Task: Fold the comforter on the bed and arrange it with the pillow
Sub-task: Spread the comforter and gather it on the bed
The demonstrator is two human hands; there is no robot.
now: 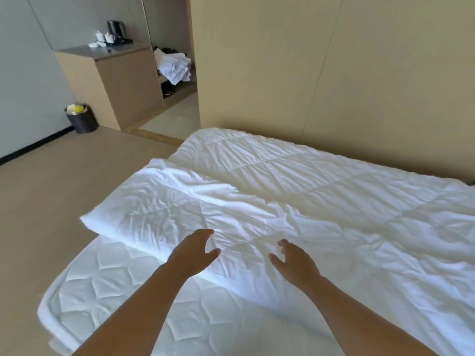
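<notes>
Comforter [295, 201]: one, rumpled.
Hands: two; left hand [195, 253], right hand [295, 263], both spread, empty, over comforter.
Bin [81, 122]: one, beyond comforter, rubbish inside.

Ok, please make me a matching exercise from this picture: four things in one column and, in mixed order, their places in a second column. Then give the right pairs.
Things
1. comforter
2. kettle
3. bin
4. pile of white linen

Places
A. on the floor, left of the cabinet
B. on a shelf, right of the cabinet
C. on the mattress
D. on top of the cabinet

Pairs: 1-C, 2-D, 3-A, 4-B
</notes>
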